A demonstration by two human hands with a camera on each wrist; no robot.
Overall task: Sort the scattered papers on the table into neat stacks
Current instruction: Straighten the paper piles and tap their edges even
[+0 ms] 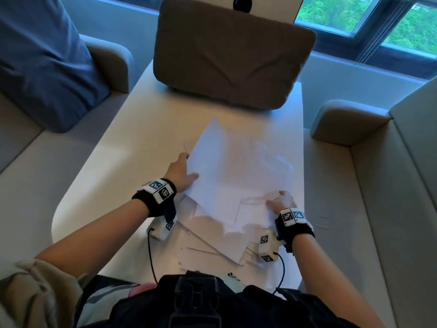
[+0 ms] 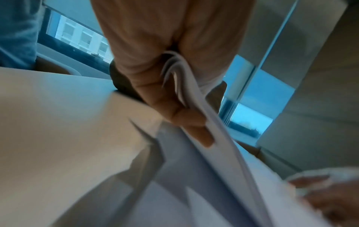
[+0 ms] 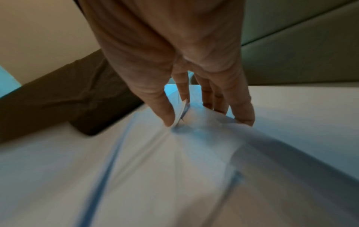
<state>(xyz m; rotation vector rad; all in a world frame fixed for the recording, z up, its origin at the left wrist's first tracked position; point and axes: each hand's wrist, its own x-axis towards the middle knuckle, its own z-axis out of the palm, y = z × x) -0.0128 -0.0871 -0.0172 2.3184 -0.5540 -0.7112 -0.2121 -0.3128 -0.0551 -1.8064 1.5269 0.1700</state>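
Now both hands are on a loose bundle of white paper sheets (image 1: 227, 166) lifted and tilted above the pale beige counter (image 1: 132, 143). The left hand (image 1: 181, 172) has its grip clamped on the bundle's left edge: in the left wrist view the thumb lies on top and the fingers (image 2: 196, 132) curl beneath several fanned sheets. The right hand (image 1: 282, 202) holds the near right corner, and in the right wrist view its thumb and fingers (image 3: 165, 110) pinch a raised fold of paper, the other fingertips pressing on the sheet. The held bundle is motion-blurred at its far right part. Beneath it, toward the near edge of the counter, more white sheets (image 1: 212, 245) lie scattered and overlapping at different angles.

At the far end of the counter stands a brown fabric cushion (image 1: 231, 62), leaning upright. A grey sofa (image 1: 378, 185) flanks the counter on the right, and a blue pillow (image 1: 45, 67) rests on the seat at the left. Both wrists wear black bands with white marker cubes (image 1: 160, 190).
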